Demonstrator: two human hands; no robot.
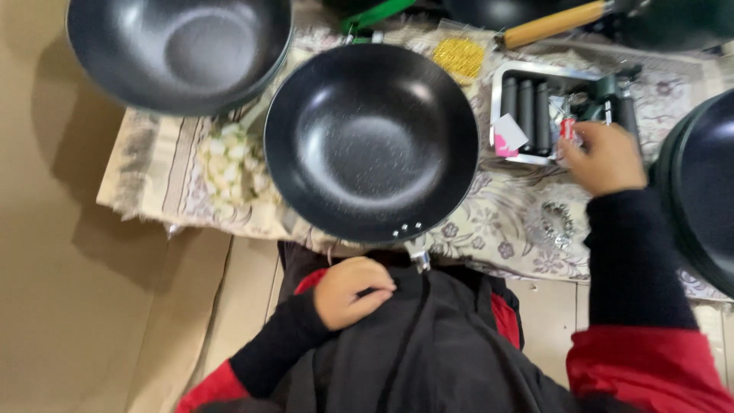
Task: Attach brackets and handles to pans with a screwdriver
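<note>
On the patterned cloth (489, 222) a black wok (371, 142) is sitting bowl-up, its handle stub pointing at the person's lap. It looks heavy, stiff and slick inside; the stub seems the surest grip. The left hand (350, 291) is resting curled on the dark apron (428, 344), holding nothing. The right hand (604, 159) is reaching into the metal tray (535, 73), fingers bunched; whether they are gripping anything I cannot tell.

Clothing of the person, seen from the head camera.
Both hands, left (352, 291) and right (604, 159), are bare. Each forearm is covered by a close-fitting black inner sleeve, ending at the wrist. Over it lies a wider red outer sleeve, visible at the lower left corner and at the lower right. A dark grey or black apron-like garment with soft folds covers the front of the body.
</note>
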